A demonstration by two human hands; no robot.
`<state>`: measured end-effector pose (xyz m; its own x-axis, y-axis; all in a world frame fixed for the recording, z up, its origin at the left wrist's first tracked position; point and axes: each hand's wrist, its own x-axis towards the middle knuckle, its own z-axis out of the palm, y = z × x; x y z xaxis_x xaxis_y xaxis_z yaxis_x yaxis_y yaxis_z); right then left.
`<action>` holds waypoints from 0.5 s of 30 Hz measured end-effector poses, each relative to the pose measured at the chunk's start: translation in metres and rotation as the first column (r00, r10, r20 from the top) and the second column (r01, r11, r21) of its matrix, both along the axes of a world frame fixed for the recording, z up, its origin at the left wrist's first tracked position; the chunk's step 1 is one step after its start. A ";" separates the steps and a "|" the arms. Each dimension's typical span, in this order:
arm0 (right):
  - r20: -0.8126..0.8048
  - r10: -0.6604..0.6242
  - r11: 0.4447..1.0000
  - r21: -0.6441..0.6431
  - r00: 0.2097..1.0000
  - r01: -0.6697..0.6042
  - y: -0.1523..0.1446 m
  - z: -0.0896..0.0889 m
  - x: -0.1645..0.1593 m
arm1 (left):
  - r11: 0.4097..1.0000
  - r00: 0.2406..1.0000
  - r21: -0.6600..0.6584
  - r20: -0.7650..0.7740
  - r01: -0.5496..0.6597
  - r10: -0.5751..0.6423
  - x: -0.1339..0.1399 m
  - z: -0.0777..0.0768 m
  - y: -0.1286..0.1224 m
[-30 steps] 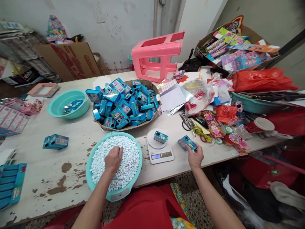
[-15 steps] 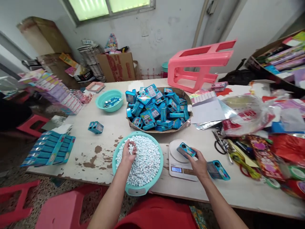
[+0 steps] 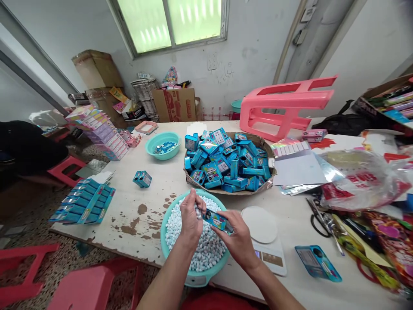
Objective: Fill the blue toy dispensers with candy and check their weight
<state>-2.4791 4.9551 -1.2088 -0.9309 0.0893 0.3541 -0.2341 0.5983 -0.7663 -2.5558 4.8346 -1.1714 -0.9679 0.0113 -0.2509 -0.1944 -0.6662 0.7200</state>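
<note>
My right hand (image 3: 238, 237) grips a small blue candy tin (image 3: 215, 220), tilted above the green basin. My left hand (image 3: 191, 217) is curled around a few white candies (image 3: 198, 212) at the tin's left end. Below both hands, the green basin (image 3: 165, 239) is filled with small white candies (image 3: 206, 254). To the right of it stands a white kitchen scale (image 3: 260, 224) with a bare round plate; my right wrist partly covers its display. A blue printed package (image 3: 318, 263) lies farther right.
Behind the basin, a cardboard tray (image 3: 269, 186) is heaped with blue tins. A smaller green bowl (image 3: 149, 150), a pair of blue tins (image 3: 142, 179) and a blue display box (image 3: 85, 202) are on the left. Scissors (image 3: 319, 219) and a pink stool (image 3: 287, 103) are on the right.
My right hand has brought the tin left, from over the scale to above the basin. My left hand has risen from the candies to the tin. The view has shifted.
</note>
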 end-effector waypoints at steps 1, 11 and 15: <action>0.003 0.006 1.000 0.004 1.000 -0.006 -0.004 -0.002 -0.001 | 0.998 0.999 -0.044 -0.021 -0.041 0.040 0.000 -0.001 0.002; 0.070 0.019 0.998 -0.058 0.997 -0.015 -0.009 -0.014 -0.003 | 0.995 0.996 -0.063 0.049 -0.072 0.075 -0.008 -0.017 0.011; 0.123 -0.012 0.990 -0.136 0.992 0.029 0.010 -0.011 0.006 | 0.997 0.998 -0.071 0.059 -0.023 0.027 -0.017 -0.023 0.000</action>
<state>-2.4730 4.9650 -1.2202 -0.9637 0.1488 0.2218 -0.1231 0.4893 -0.8634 -2.5730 4.8346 -1.1943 -0.9508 -0.0323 -0.3080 -0.2228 -0.6192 0.7530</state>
